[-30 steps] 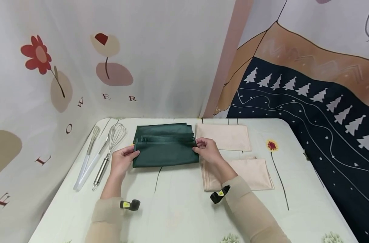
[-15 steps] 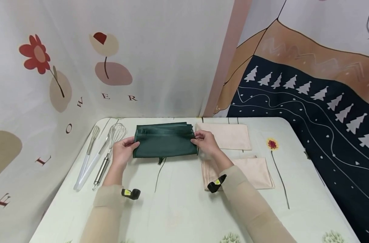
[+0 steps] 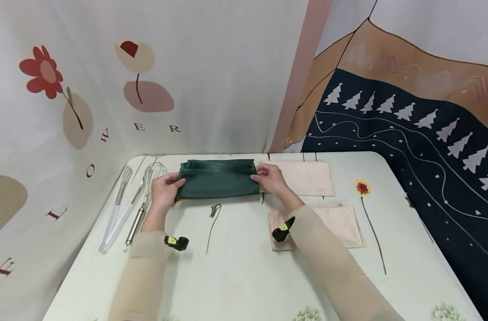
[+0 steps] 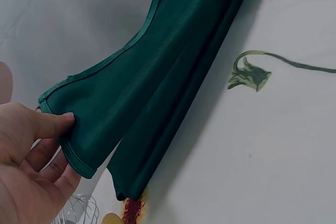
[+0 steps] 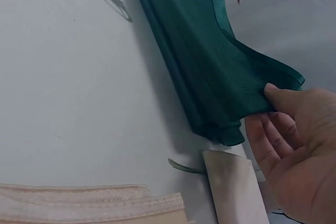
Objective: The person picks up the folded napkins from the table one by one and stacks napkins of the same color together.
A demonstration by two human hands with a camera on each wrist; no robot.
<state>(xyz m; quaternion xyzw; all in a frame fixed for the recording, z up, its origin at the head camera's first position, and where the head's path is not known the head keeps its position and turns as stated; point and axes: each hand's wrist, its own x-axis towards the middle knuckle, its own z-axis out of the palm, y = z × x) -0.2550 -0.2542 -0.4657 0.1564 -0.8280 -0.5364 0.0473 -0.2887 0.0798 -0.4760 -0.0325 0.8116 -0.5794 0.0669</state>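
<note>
A dark green folded cloth napkin (image 3: pixel 217 182) lies near the far edge of the table. My left hand (image 3: pixel 162 194) pinches its left end, thumb on top and fingers beneath. At the other end my right hand (image 3: pixel 273 179) pinches the right edge in the same way. In the left wrist view the held upper layer of the napkin (image 4: pixel 126 93) is raised above a folded layer below, with the left hand (image 4: pixel 31 166) at its corner. The right wrist view shows the raised layer of the napkin (image 5: pixel 210 56) sagging between the hands, its end pinched by the right hand (image 5: pixel 302 153).
Two folded pale pink napkins, a far one (image 3: pixel 306 179) and a nearer one (image 3: pixel 340 227), lie right of the green one. A metal-handled balloon whisk (image 3: pixel 136 225) and white-handled whisks (image 3: pixel 117 223) lie at the left. A printed curtain (image 3: pixel 212 80) hangs behind the table.
Both hands have moved away from me, carrying the near edge of the green napkin up and over its far part. The napkin's visible shape has become narrower, and a printed stem on the tablecloth is uncovered.
</note>
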